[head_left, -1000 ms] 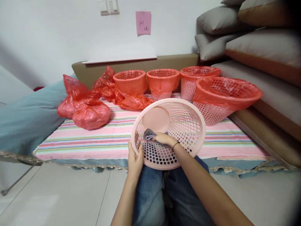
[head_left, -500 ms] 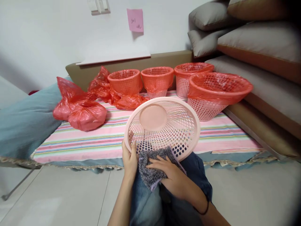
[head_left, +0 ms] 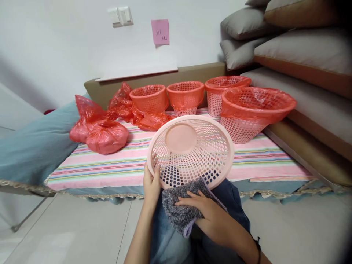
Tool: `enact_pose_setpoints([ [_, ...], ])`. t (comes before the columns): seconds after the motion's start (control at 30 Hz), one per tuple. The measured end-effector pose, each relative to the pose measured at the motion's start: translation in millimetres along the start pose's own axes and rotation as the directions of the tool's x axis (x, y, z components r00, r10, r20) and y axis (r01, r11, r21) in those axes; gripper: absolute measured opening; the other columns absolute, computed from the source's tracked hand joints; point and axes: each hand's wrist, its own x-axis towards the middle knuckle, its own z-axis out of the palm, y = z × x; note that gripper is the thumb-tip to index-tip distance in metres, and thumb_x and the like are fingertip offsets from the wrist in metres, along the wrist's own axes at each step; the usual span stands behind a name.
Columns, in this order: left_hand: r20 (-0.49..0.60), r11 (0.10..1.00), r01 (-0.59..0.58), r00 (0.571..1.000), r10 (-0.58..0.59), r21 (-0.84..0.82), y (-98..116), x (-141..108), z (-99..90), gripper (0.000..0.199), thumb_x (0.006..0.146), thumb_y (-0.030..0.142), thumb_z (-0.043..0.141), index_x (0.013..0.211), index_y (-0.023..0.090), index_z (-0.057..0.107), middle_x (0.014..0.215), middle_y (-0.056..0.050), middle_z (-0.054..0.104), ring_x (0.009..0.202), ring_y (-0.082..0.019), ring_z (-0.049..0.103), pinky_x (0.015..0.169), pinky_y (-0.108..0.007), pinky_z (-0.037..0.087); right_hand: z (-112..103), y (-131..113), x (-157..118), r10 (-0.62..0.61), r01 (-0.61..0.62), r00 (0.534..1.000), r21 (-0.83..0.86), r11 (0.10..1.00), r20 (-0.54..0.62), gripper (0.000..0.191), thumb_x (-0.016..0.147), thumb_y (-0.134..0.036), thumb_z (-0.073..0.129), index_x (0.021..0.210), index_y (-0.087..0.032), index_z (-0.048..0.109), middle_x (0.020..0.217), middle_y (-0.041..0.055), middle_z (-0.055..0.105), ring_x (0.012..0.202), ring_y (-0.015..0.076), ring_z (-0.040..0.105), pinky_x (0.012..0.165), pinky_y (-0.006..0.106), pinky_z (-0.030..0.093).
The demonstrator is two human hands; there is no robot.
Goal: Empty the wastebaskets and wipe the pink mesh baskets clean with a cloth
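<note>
A pale pink plastic basket (head_left: 181, 139) with a perforated wall lies tilted over my knees, its wide opening toward me. My left hand (head_left: 152, 183) grips its rim at the lower left, thumb inside. Against the near rim rests a folded dark grey cloth (head_left: 178, 209) with a lilac edge. My right hand (head_left: 205, 212) presses on that cloth from above, fingers spread over it and thumb at its lower side.
Behind the basket stand several baskets (head_left: 243, 130) lined with red bags on a striped cloth (head_left: 96, 168). Knotted red bags (head_left: 108, 137) sit at the left. Grey and brown cushions (head_left: 302, 51) are stacked at the right.
My right hand and the cloth have moved slightly down and right, toward me along the near rim. My left hand keeps its hold. The whole view has shifted a little.
</note>
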Motion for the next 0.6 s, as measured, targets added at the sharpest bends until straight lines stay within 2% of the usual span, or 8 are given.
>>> enact_pose_setpoints([
  [0.1, 0.006, 0.998, -0.026, 1.0, 0.026, 0.062, 8.8, 10.4, -1.6, 0.046, 0.091, 0.033, 0.059, 0.135, 0.022, 0.051, 0.142, -0.012, 0.055, 0.131, -0.024, 0.054, 0.114, -0.042, 0.039, -15.1, -1.4, -6.6, -0.044, 0.049, 0.999, 0.194, 0.98, -0.03, 0.066, 0.07, -0.012, 0.047, 0.129, -0.035, 0.065, 0.136, -0.0039, 0.062, 0.133, 0.023, 0.051, 0.121, 0.043, 0.027],
  [0.17, 0.019, 0.985, -0.082, 0.997, 0.08, 0.154, 19.7, 22.7, -2.0, 0.041, 0.09, 0.03, 0.057, 0.129, 0.02, 0.055, 0.134, -0.012, 0.062, 0.125, -0.025, 0.058, 0.11, -0.043, 0.042, -24.8, -0.5, -4.3, -0.049, 0.082, 0.992, 0.285, 0.955, -0.119, 0.059, 0.072, -0.016, 0.051, 0.126, -0.032, 0.067, 0.134, -0.0015, 0.063, 0.129, 0.0245, 0.054, 0.116, 0.041, 0.035],
  [0.27, 0.093, 0.923, -0.21, 0.977, 0.189, 0.323, 42.2, 46.7, 2.2, 0.033, 0.087, 0.022, 0.054, 0.119, 0.019, 0.061, 0.117, -0.009, 0.069, 0.112, -0.025, 0.063, 0.103, -0.042, 0.047, -37.6, 4.0, 14.4, -0.024, 0.127, 0.951, 0.319, 0.939, -0.308, 0.053, 0.073, -0.022, 0.055, 0.125, -0.024, 0.067, 0.132, 0.0037, 0.065, 0.127, 0.0283, 0.055, 0.116, 0.047, 0.035],
  [0.37, 0.21, 0.866, -0.307, 0.948, 0.241, 0.394, 63.2, 69.2, 11.7, 0.035, 0.083, 0.016, 0.05, 0.115, 0.019, 0.063, 0.11, -0.007, 0.071, 0.104, -0.025, 0.065, 0.096, -0.04, 0.05, -52.0, 11.4, 51.3, -0.052, 0.226, 0.887, 0.334, 0.915, -0.458, 0.05, 0.078, -0.027, 0.055, 0.126, -0.018, 0.065, 0.131, 0.0069, 0.066, 0.125, 0.0285, 0.057, 0.114, 0.048, 0.037],
  [0.47, 0.302, 0.848, -0.358, 0.92, 0.25, 0.39, 73.8, 82.8, 19.6, 0.037, 0.078, 0.012, 0.046, 0.111, 0.018, 0.062, 0.109, -0.007, 0.07, 0.103, -0.025, 0.064, 0.095, -0.038, 0.049, -69.2, 20.1, 97.5, -0.115, 0.265, 0.829, 0.202, 0.943, -0.548, 0.047, 0.083, -0.027, 0.054, 0.128, -0.017, 0.064, 0.134, 0.008, 0.064, 0.128, 0.0269, 0.055, 0.114, 0.044, 0.037],
  [0.53, 0.348, 0.847, -0.375, 0.905, 0.246, 0.377, 75.9, 87.9, 21.4, 0.04, 0.075, 0.009, 0.044, 0.11, 0.018, 0.062, 0.108, -0.006, 0.07, 0.103, -0.024, 0.063, 0.095, -0.038, 0.049, -79.3, 25.7, 127.5, -0.128, 0.193, 0.836, 0.067, 0.979, -0.534, 0.045, 0.088, -0.026, 0.049, 0.131, -0.019, 0.061, 0.135, 0.0076, 0.063, 0.129, 0.0251, 0.054, 0.113, 0.043, 0.038],
  [0.6, 0.381, 0.853, -0.386, 0.891, 0.246, 0.351, 77.0, 91.9, 21.2, 0.043, 0.071, 0.008, 0.042, 0.109, 0.018, 0.061, 0.107, -0.007, 0.069, 0.103, -0.024, 0.062, 0.095, -0.038, 0.049, -85.5, 30.7, 153.5, -0.097, 0.06, 0.864, -0.09, 0.994, -0.493, 0.046, 0.092, -0.022, 0.044, 0.135, -0.021, 0.057, 0.136, 0.0076, 0.062, 0.13, 0.024, 0.053, 0.111, 0.042, 0.039],
])
